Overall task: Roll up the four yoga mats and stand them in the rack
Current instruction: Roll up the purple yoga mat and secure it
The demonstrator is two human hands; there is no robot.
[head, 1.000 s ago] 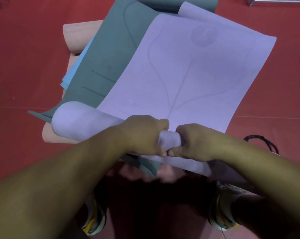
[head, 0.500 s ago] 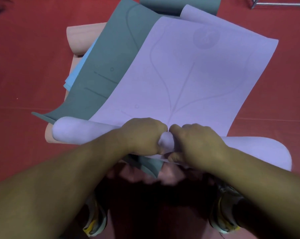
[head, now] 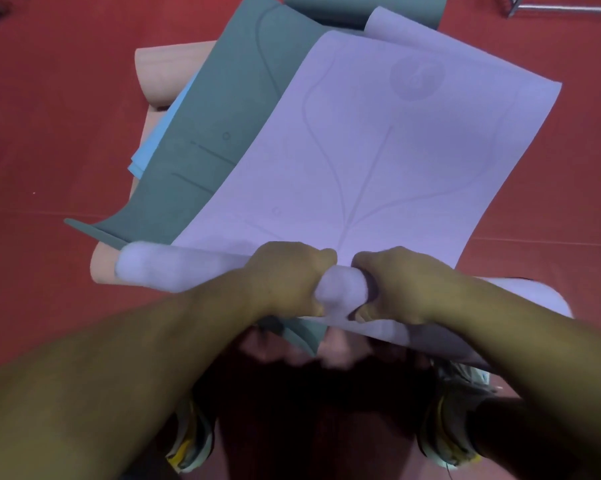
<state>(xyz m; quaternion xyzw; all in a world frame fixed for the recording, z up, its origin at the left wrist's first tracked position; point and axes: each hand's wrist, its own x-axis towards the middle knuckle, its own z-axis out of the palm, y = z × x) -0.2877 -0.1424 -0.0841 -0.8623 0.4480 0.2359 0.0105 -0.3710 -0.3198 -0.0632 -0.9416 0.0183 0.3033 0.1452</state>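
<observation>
Underlying everything — red floor (head: 50, 133)

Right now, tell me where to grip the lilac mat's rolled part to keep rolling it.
Take the lilac mat by its rolled near end, from above on the near side, as the left hand and right hand do now. A wider grip may suit better: the roll runs far out to both sides.

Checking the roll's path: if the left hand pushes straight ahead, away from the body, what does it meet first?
Most likely the flat, still unrolled stretch of the lilac mat, which begins right at the knuckles of the left hand gripping the rolled part. Beyond it, the grey mat lies further left, though depth is hard to judge.
</observation>
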